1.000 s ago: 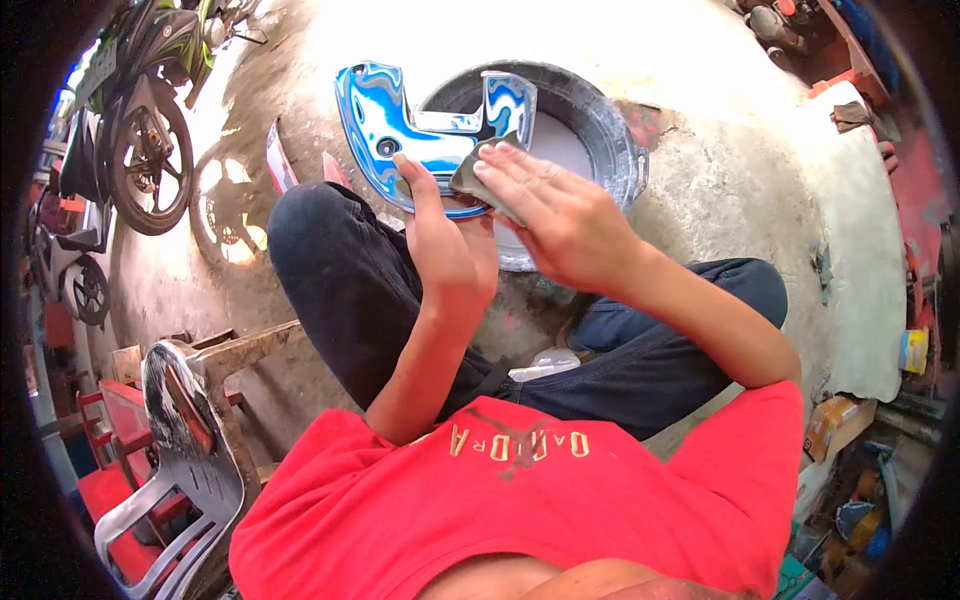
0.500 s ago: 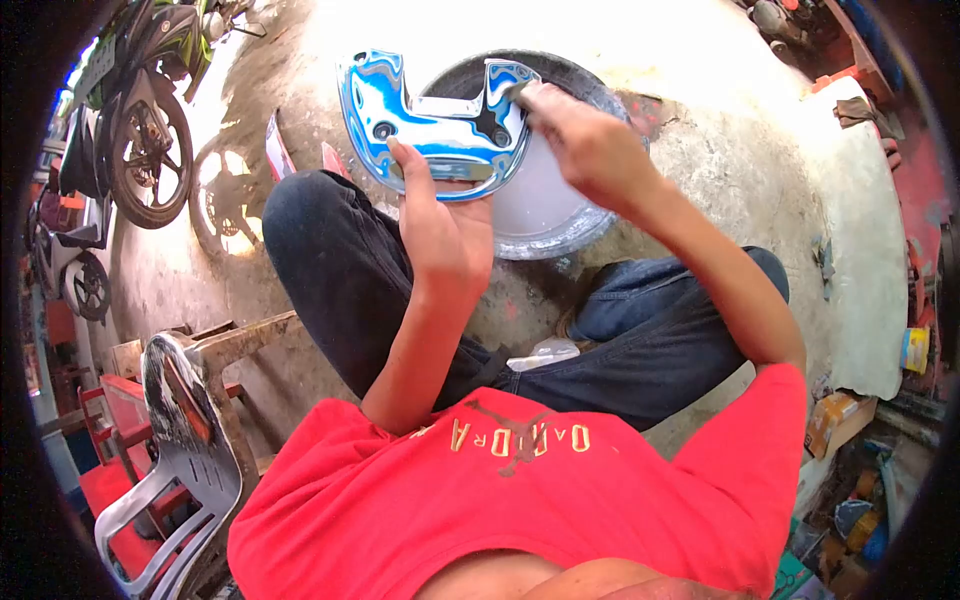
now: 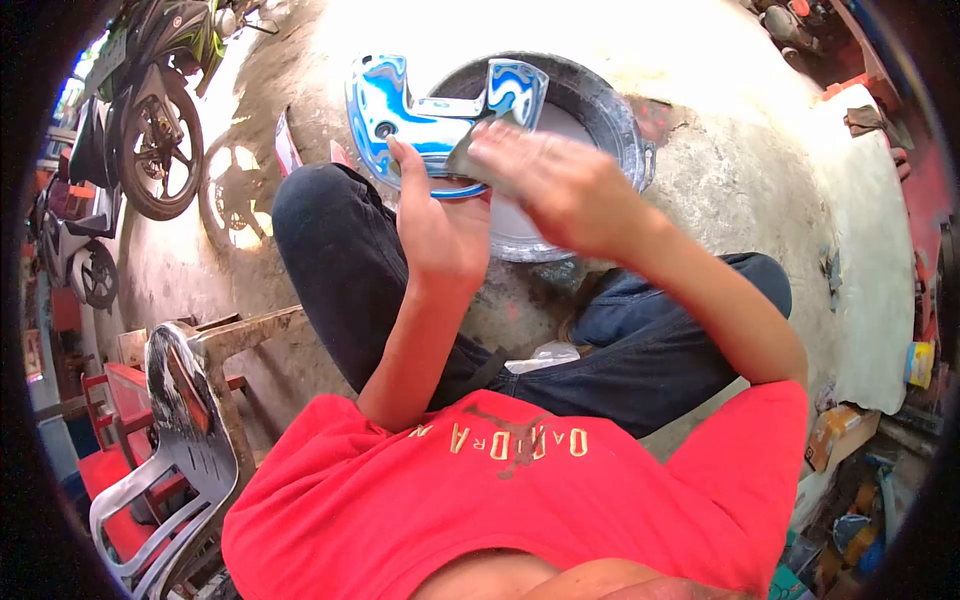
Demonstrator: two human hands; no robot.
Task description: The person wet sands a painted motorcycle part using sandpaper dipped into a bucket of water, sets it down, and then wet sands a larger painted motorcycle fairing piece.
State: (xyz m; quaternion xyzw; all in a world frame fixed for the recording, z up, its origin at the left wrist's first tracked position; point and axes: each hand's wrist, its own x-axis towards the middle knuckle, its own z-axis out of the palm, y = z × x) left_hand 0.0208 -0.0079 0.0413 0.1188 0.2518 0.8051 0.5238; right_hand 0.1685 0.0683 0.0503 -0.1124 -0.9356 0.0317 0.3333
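Note:
A glossy blue-and-white, U-shaped motorbike panel is tilted up over the near left side of a round basin holding cloudy liquid. My left hand grips its lower edge, thumb on the front beside a round hole and the other fingers hidden behind. With my right hand, I press a dark, thin piece of sandpaper to the panel's lower right part. Those fingers are held together over the sandpaper and slightly blurred. They cover part of the panel's right side.
My bent legs flank the basin's near side. A worn plastic chair stands at left, with parked motorbikes beyond it. A pale slab and a cardboard box lie at right. A red-and-white piece rests by my left knee.
My right hand has moved down and left with the sandpaper, from the panel's upper right arm to its lower right part. My left hand keeps its grip on the panel.

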